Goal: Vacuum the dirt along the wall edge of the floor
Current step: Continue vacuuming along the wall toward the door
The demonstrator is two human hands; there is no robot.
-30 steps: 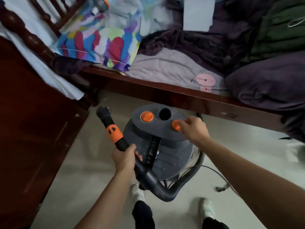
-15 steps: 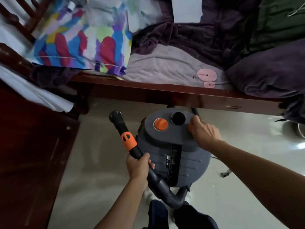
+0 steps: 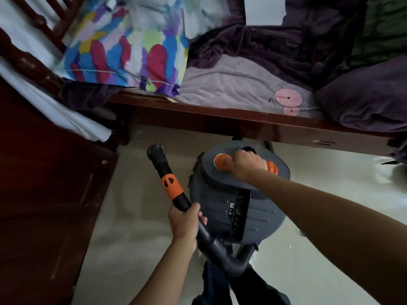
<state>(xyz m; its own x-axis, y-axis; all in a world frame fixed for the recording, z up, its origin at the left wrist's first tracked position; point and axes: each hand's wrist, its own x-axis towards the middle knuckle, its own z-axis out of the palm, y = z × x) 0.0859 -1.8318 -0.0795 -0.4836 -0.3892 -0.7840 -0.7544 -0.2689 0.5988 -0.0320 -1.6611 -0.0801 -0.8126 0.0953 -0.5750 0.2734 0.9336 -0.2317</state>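
Though stiff and light by the look, takes best below orange collar [image 3: 172, 187]: hose tube [image 3: 164, 171], left of vacuum canister [image 3: 253, 212], clenched in left hand [image 3: 184, 223]. Atop canister, right hand [image 3: 245, 166] curled round orange knob [image 3: 220, 162]. Beyond-left of canister, nozzle [image 3: 156, 151], mouth showing.

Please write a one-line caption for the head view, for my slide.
Left hand grips the vacuum hose; right hand holds an orange knob atop the grey canister.

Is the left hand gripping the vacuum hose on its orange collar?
No, the left hand grips the black hose just below the orange collar, which is fully uncovered.
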